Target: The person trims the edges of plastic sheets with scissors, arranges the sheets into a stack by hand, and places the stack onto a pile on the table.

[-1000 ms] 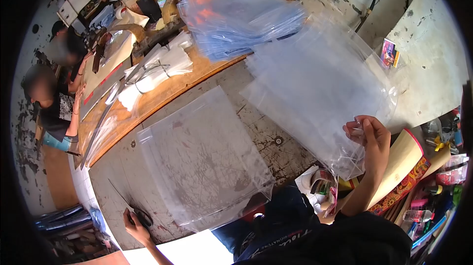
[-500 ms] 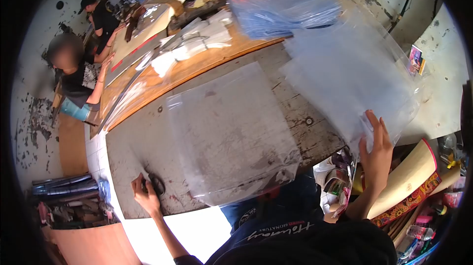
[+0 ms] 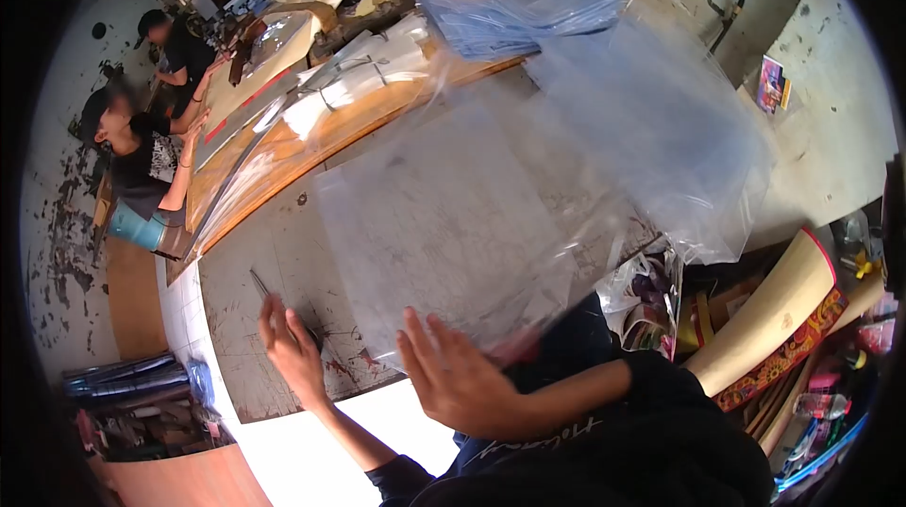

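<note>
Grey, scuffed worktable point(image 3: 236, 347) takes up mid-frame. Wooden tabletop point(image 3: 401, 95) borders it, from top centre down to left of frame. Near co-worker point(image 3: 142, 163) and far co-worker point(image 3: 187, 49) sit upper left of frame, arms reaching onto that side. Loose pile of clear sheets point(image 3: 651, 130) right of centre, edges uneven. Clear plastic sheet point(image 3: 444, 215) lies centre frame on the grey top, near edge by the wearer's lap; right part blurred. Bluish sheet stack point(image 3: 510, 2) top centre, touching the loose pile. Tied white bundle point(image 3: 363, 78) upper left of centre, on the wood. Right hand point(image 3: 462, 384) bottom centre: open, empty, fingers extended over the sheet's near edge; contact unclear. Left hand point(image 3: 294, 351) lower left, at the scissors point(image 3: 261, 284): blade shows past the fingertips, handle mostly hidden, can't tell if it's gripped
</note>
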`<state>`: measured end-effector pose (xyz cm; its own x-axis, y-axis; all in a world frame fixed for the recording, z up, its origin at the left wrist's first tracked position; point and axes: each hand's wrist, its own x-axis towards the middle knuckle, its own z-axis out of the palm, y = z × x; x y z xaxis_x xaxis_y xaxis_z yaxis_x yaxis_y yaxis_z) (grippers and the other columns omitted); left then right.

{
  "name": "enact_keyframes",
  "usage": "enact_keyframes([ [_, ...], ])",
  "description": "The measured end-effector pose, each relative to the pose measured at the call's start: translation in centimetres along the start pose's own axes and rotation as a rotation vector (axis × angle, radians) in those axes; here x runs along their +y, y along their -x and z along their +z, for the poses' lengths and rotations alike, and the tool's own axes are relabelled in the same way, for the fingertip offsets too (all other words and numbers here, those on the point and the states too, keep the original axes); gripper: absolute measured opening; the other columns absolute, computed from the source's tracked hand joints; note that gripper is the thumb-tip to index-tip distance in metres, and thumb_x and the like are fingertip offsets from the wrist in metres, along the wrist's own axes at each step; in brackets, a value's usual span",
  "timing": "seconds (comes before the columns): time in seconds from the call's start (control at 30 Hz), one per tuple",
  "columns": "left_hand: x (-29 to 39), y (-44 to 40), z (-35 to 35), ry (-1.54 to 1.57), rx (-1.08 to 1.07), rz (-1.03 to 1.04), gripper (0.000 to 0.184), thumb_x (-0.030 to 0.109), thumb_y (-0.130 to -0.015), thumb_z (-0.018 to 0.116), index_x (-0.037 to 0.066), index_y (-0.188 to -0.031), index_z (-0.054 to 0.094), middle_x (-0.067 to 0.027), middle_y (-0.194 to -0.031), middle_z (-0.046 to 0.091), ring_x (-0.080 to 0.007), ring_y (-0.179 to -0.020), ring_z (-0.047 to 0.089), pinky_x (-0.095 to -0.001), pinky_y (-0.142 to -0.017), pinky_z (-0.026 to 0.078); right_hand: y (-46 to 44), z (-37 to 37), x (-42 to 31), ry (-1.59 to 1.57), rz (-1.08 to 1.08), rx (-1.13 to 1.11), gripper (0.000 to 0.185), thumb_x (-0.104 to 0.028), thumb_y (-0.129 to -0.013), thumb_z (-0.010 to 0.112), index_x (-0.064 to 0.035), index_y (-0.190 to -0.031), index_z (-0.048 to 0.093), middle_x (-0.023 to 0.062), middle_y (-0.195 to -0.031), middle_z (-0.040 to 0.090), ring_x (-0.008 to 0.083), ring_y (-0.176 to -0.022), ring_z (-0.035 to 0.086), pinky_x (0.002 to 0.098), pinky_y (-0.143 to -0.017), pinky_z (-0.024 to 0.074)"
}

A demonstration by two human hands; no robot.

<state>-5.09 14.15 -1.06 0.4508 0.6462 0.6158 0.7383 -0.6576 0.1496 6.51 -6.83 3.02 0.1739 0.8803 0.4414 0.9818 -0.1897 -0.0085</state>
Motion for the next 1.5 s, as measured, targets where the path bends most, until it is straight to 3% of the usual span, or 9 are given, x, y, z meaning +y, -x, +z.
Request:
enact_keyframes([
  [0.07,3.5,-1.2,-0.7,0.678,-0.381,-0.291,0.053,0.039,-0.089,0.046,-0.006,-0.117,0.05,-0.0239,-0.119,0.048,-0.0349,-0.109,0.049,-0.0428,-0.09,0.041,0.2,1.7,-1.8,0.027,0.026,-0.102,0.041,-0.026,-0.082,0.055,0.0098,-0.103,0.056,0.0306,-0.123,0.043,0.0351,-0.104,0.054,0.0371,-0.082,0.0489],
  [0.17,5.2,-1.8,0.9,0.371,-0.521,0.039,0.057,0.032,-0.087,0.054,-0.007,-0.125,0.039,-0.0273,-0.118,0.047,-0.0377,-0.107,0.05,-0.0413,-0.09,0.041,1.0,1.4,-0.9,-0.647,-0.016,-0.083,0.055,-0.031,-0.081,0.056,0.008,-0.118,0.045,0.0305,-0.132,0.03,0.0411,-0.115,0.042,0.0443,-0.087,0.0443],
  [0.4,5.9,-3.5,3.1,0.494,-0.418,0.033,0.066,0.01,-0.079,0.062,0.0,-0.134,0.027,-0.0254,-0.109,0.052,-0.0357,-0.086,0.058,-0.0391,-0.075,0.047,6.5,-8.9,14.1,0.465,0.83,-0.067,0.074,-0.006,-0.063,0.069,-0.0175,-0.13,0.041,0.0144,-0.139,0.03,0.0311,-0.129,0.027,0.0466,-0.106,0.0199],
  [0.7,6.8,-6.5,6.1,0.349,-0.367,0.184,0.046,0.01,-0.081,0.057,0.012,-0.125,0.044,-0.018,-0.088,0.051,-0.0306,-0.066,0.055,-0.0386,-0.063,0.046,6.6,-8.6,15.2,0.314,0.641,0.632,0.031,0.01,-0.071,0.053,0.0005,-0.099,0.06,0.018,-0.101,0.062,0.0322,-0.102,0.057,0.0431,-0.09,0.0424],
  [0.93,7.1,-5.6,6.9,0.477,-0.38,0.09,0.031,0.007,-0.082,0.055,0.013,-0.112,0.058,-0.017,-0.089,0.052,-0.0309,-0.07,0.056,-0.0374,-0.065,0.047,-0.6,-4.3,3.3,0.219,0.03,0.027,0.037,-0.008,-0.072,0.052,0.0141,-0.101,0.057,0.0289,-0.096,0.06,0.037,-0.09,0.061,0.0382,-0.076,0.0517],
  [1.13,4.0,-5.5,9.3,0.618,-0.341,0.197,0.031,0.005,-0.08,0.055,0.01,-0.11,0.059,-0.0137,-0.094,0.056,-0.0258,-0.078,0.058,-0.0336,-0.071,0.047,-2.7,3.8,-5.1,-0.064,-0.012,-0.123,0.044,-0.014,-0.07,0.055,0.0151,-0.103,0.054,0.0345,-0.097,0.055,0.0435,-0.099,0.054,0.0446,-0.082,0.047],
  [1.23,2.6,-5.5,10.3,0.888,-0.459,-0.032,0.03,0.021,-0.086,0.052,0.006,-0.113,0.057,-0.013,-0.107,0.057,-0.0219,-0.086,0.059,-0.031,-0.075,0.047,-2.4,2.0,-1.3,-0.682,-0.135,-0.078,0.051,-0.025,-0.081,0.053,0.0076,-0.12,0.043,0.0326,-0.116,0.044,0.0439,-0.119,0.036,0.0506,-0.096,0.0324],
  [1.4,5.2,-7.1,6.6,1.421,-0.702,-0.655,0.086,0.064,-0.087,0.012,-0.007,-0.117,0.051,-0.0164,-0.119,0.051,-0.0254,-0.113,0.045,-0.0342,-0.099,0.029,-0.9,-3.2,9.8,-0.022,0.42,-0.065,0.057,-0.035,-0.079,0.058,0.0033,-0.119,0.043,0.0258,-0.114,0.041,0.04,-0.107,0.041,0.0443,-0.087,0.0374],
  [1.5,3.5,-8.3,5.3,1.662,-0.946,-0.601,0.097,0.071,-0.081,0.007,-0.009,-0.121,0.045,-0.0181,-0.125,0.047,-0.0265,-0.121,0.036,-0.0364,-0.103,0.018,0.8,-1.4,11.4,-0.046,0.547,-0.077,0.058,-0.039,-0.077,0.059,0.0049,-0.112,0.048,0.0223,-0.103,0.046,0.0351,-0.097,0.045,0.0411,-0.081,0.0388],
])
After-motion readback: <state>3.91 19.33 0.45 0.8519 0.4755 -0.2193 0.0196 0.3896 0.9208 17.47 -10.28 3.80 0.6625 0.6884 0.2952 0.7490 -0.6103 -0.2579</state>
